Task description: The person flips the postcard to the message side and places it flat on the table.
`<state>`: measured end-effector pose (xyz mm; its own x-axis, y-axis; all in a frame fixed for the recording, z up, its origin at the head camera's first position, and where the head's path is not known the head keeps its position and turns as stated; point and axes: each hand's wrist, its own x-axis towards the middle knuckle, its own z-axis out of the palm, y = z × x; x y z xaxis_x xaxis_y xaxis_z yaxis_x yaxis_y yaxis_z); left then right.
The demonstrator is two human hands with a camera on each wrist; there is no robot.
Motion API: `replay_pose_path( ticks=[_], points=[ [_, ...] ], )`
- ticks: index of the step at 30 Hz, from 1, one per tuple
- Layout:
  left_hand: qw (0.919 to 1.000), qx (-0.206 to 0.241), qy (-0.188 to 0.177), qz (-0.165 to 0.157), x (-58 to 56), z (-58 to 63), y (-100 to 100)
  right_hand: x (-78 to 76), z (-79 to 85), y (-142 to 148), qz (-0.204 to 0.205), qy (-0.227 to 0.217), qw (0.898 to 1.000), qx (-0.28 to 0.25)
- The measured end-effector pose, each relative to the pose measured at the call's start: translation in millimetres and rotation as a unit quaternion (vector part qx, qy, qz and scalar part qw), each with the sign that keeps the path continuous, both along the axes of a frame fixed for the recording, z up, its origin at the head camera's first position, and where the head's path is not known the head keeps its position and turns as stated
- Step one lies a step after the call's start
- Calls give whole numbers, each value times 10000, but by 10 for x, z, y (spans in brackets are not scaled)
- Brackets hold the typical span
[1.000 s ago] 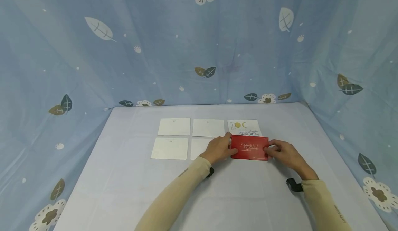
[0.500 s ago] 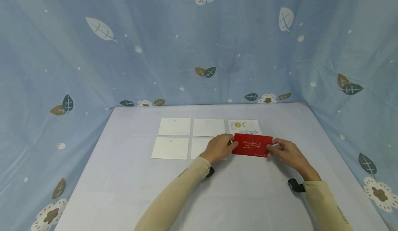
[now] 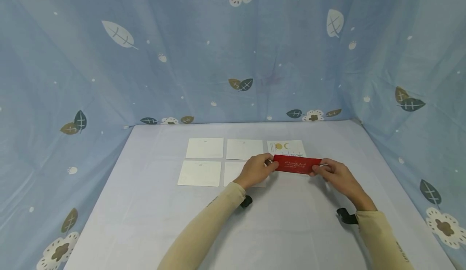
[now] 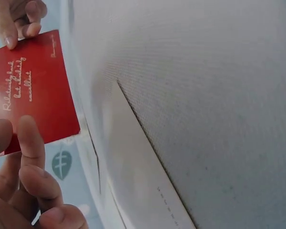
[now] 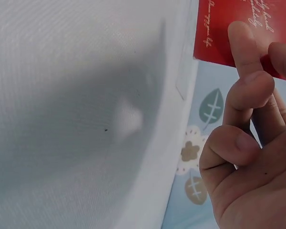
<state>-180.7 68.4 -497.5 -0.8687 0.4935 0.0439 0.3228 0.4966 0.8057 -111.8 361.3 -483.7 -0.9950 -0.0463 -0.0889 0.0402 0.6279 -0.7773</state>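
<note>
Both hands hold a red card [image 3: 295, 165] with white handwritten-style lettering above the right part of the table. My left hand [image 3: 255, 170] pinches its left end between thumb and fingers. At the other end, my right hand [image 3: 339, 178] pinches the card the same way. The card is tilted steeply, so its face looks narrow from the head. In the right wrist view, fingers [image 5: 244, 47] lie against the red face. Just behind the card lies a white card with a sun and moon print [image 3: 285, 146], its near edge partly covered.
Pale cards lie in two rows: a back-left card [image 3: 204, 148], a back-middle card [image 3: 244, 149], a front-left card [image 3: 199, 174] and a front-middle card [image 3: 231, 173] partly behind the left hand. They lie on a white-covered table [image 3: 276, 233]. A blue patterned curtain [image 3: 204, 64] surrounds it.
Both hands have lifted the red card slightly, shifted it a little right and tipped it, so its face now appears much narrower. The pale cards have stayed in place.
</note>
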Motion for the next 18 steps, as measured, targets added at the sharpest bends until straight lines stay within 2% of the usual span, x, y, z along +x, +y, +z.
replay_pose_path(
  ticks=[18],
  points=[
    [9998, 199, 12, -12, -7, -15, -5, 22, -50, 47, 355, 433, 9956, -754]
  ],
)
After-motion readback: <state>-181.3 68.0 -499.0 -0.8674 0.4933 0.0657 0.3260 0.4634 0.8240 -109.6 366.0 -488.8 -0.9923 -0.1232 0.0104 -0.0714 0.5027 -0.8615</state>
